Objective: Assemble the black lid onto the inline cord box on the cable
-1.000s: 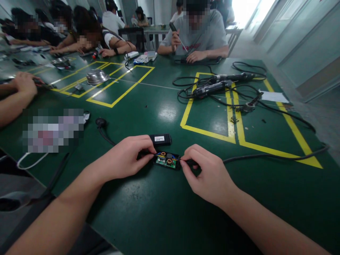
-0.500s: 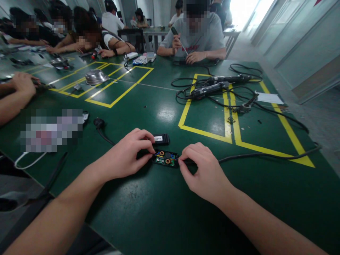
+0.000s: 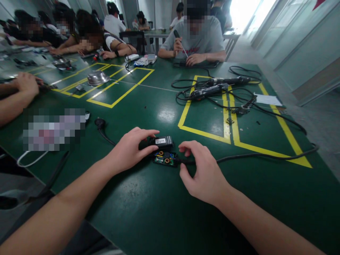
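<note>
An opened black inline cable box (image 3: 165,159) lies on the green table, with a green circuit board, copper-coloured ring coils and wires showing inside. Just behind it is its black cover (image 3: 162,141), bearing a white label. My left hand (image 3: 130,147) has the cover's left end between thumb and fingers; part of that grip is hidden. My right hand (image 3: 203,170) is open to the right of the box, its thumb and fingers apart and holding nothing. A black cable (image 3: 239,157) runs from the box's right end beneath this hand.
A black plug (image 3: 99,123) on a cord lies left of my left hand. Black electric screwdrivers (image 3: 209,91) with tangled cords lie back right, across yellow tape. A metal bowl (image 3: 98,78) stands back left. A person opposite holds a screwdriver (image 3: 181,44).
My left hand has left the box's left end and closed on the cover, which has shifted slightly right. My right fingers have let go at the box's right end and spread apart.
</note>
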### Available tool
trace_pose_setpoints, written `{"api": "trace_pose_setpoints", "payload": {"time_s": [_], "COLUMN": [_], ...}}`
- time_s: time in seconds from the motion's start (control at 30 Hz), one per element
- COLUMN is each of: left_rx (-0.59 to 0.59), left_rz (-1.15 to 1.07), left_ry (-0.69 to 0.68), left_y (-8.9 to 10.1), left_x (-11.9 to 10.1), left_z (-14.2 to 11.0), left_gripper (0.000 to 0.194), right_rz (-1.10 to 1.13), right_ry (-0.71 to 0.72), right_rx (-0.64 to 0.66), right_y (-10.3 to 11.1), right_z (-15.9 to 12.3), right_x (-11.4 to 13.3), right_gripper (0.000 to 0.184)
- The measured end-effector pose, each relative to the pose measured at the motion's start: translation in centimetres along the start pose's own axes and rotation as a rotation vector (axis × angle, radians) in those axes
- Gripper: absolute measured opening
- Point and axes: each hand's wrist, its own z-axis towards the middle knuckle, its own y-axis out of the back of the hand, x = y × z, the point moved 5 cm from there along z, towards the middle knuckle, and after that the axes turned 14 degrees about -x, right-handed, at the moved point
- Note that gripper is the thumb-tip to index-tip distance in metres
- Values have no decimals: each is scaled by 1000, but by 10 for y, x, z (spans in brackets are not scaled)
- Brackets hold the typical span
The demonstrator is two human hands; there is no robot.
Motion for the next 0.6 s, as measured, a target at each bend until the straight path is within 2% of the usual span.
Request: {"api": "trace_pose_setpoints", "payload": {"time_s": [0.1, 0.17, 0.37, 0.6], "left_rx": [78, 147, 196, 202], "left_rz": [-114, -162, -185, -211], "left_ry": [-120, -148, -131, -107], "left_y": [2, 1, -1, -2], "left_x": [-16, -22, -21, -21], "left_z": [-6, -8, -7, -8], "left_gripper": [41, 36, 35, 35], "right_rz": [-18, -23, -51, -68], "right_ry": [-26, -27, -30, -23], "right_rx": [40, 83, 169, 167], "right_y": [-2, -5, -9, -10], "right_z": [-1, -1, 0, 0], "right_x": [-1, -1, -3, -6], "right_gripper": [53, 55, 21, 23]}}
